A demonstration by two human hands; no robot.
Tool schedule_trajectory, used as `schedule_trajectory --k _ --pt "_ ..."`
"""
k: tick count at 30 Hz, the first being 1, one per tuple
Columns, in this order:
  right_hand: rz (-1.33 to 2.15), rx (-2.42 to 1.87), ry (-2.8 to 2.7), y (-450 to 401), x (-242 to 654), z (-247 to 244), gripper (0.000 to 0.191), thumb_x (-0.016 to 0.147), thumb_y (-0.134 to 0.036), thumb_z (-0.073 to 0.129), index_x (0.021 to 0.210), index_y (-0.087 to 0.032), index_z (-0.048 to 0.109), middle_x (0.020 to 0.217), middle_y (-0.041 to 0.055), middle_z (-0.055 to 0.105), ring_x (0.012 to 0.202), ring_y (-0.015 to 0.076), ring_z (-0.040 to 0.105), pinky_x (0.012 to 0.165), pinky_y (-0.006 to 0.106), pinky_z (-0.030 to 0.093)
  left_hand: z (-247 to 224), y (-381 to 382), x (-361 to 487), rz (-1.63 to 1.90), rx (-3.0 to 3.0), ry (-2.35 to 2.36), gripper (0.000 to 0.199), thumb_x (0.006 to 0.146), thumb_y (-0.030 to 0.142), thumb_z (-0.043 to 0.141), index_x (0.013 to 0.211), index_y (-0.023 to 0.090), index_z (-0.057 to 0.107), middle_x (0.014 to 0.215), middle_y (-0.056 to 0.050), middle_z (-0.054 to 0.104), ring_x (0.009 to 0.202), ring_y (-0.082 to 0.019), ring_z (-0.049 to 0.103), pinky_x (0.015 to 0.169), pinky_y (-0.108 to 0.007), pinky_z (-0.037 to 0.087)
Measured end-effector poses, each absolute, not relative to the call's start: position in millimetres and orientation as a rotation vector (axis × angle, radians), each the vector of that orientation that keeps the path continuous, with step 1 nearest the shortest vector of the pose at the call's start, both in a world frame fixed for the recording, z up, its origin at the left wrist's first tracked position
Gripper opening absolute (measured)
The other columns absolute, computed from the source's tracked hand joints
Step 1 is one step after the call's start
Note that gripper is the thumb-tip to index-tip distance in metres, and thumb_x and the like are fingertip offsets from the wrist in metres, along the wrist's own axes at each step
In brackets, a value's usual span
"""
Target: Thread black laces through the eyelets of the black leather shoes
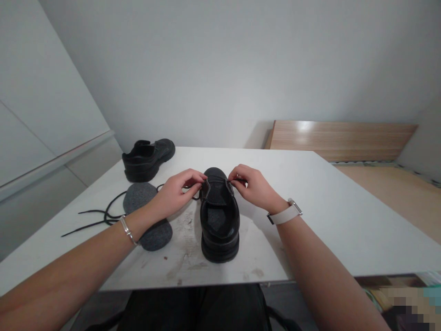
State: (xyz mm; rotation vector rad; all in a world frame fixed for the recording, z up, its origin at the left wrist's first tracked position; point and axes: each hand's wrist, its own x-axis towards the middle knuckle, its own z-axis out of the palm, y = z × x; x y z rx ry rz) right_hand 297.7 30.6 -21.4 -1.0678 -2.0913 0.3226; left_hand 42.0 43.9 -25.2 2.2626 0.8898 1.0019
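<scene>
A black shoe [220, 246] stands upright on the white table, heel toward me and toe pointing away. A thin black shoelace [215, 176] crosses its front, between the two eyelet flaps. At the left flap, my left hand [182, 191] pinches with thumb and fingertips, apparently on the lace; dark strands loop below those fingers. My right hand [253, 184] is closed at the right flap, with a dark piece of lace showing between its fingers. The fingertips partly hide both flaps. A grey lining shows inside the shoe.
Another black shoe [141, 165] sits at the back left. Two grey felt insoles [138, 195] lie left of the near shoe, partly under my left forearm. A loose black lace [91, 211] trails beside them. A wooden headboard [337, 135] stands beyond the table [310, 220].
</scene>
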Motion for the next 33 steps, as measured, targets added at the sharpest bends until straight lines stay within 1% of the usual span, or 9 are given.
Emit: schedule_trajectory --k 7,15,17,20,22,29,31,33 --pt "0.334 -1.058 -2.050 30.2 294.1 -21.5 0.016 0.083 -0.003 0.056 0.084 -0.018 0.062 0.082 0.0015 0.060 0.075 0.0141 0.054 0.069 0.027 0.040 -25.8 43.3 42.2 1.005 2.254 0.875 0.015 0.095 0.029 0.055 0.092 0.017 0.064 0.111 -0.011 0.068 0.096 -0.021 0.066 0.080 -0.036 0.057" --pt "0.248 -1.126 -2.049 32.4 293.9 -22.5 0.017 0.084 -0.002 0.057 0.081 -0.017 0.064 0.080 0.0015 0.058 0.072 0.0133 0.052 0.068 0.026 0.039 -27.3 43.2 42.7 1.009 2.232 0.864 0.015 0.095 0.029 0.055 0.091 0.017 0.063 0.111 -0.011 0.068 0.097 -0.021 0.066 0.082 -0.037 0.058" --pt "0.232 -1.127 -2.026 32.5 295.0 -21.8 0.016 0.084 -0.003 0.058 0.081 -0.018 0.066 0.083 0.0022 0.058 0.072 0.0133 0.053 0.068 0.027 0.041 -27.3 43.5 42.7 1.009 2.224 0.860 0.015 0.095 0.028 0.055 0.091 0.017 0.063 0.111 -0.011 0.068 0.097 -0.021 0.066 0.082 -0.037 0.058" --pt "0.220 -1.142 -1.980 32.4 296.9 -21.0 0.015 0.085 -0.006 0.060 0.083 -0.018 0.068 0.088 0.0037 0.059 0.077 0.0144 0.056 0.072 0.028 0.043 -27.8 44.2 42.1 1.013 2.221 0.861 0.015 0.095 0.028 0.055 0.092 0.017 0.063 0.111 -0.011 0.068 0.097 -0.021 0.066 0.082 -0.037 0.058" --pt "0.203 -1.155 -1.972 32.4 297.8 -20.8 0.015 0.085 -0.006 0.061 0.083 -0.018 0.069 0.089 0.0039 0.059 0.080 0.0154 0.057 0.073 0.029 0.044 -28.1 44.5 41.8 1.018 2.231 0.858 0.014 0.095 0.028 0.055 0.091 0.017 0.064 0.111 -0.011 0.068 0.097 -0.021 0.066 0.082 -0.036 0.058" --pt "0.257 -1.159 -2.036 31.9 297.3 -20.5 0.018 0.082 -0.001 0.062 0.081 -0.018 0.069 0.088 0.0034 0.063 0.081 0.0153 0.059 0.077 0.030 0.045 -27.7 44.2 41.9 1.028 2.259 0.857 0.015 0.095 0.028 0.055 0.090 0.017 0.064 0.111 -0.012 0.068 0.095 -0.021 0.067 0.079 -0.035 0.057" --pt "0.271 -1.161 -2.052 31.6 297.1 -20.4 0.018 0.081 0.000 0.062 0.079 -0.018 0.068 0.088 0.0032 0.063 0.081 0.0152 0.059 0.077 0.030 0.045 -27.0 44.6 40.8 1.053 2.302 0.873 0.015 0.095 0.028 0.056 0.091 0.017 0.066 0.108 -0.011 0.069 0.096 -0.021 0.066 0.081 -0.035 0.055" --pt "0.277 -1.160 -2.065 31.4 297.3 -20.3 0.018 0.081 -0.001 0.063 0.079 -0.018 0.068 0.087 0.0032 0.063 0.080 0.0153 0.058 0.076 0.030 0.045 -25.9 45.3 38.8 1.080 2.366 0.921 0.016 0.094 0.028 0.057 0.092 0.018 0.069 0.100 -0.009 0.070 0.091 -0.020 0.066 0.079 -0.033 0.053"
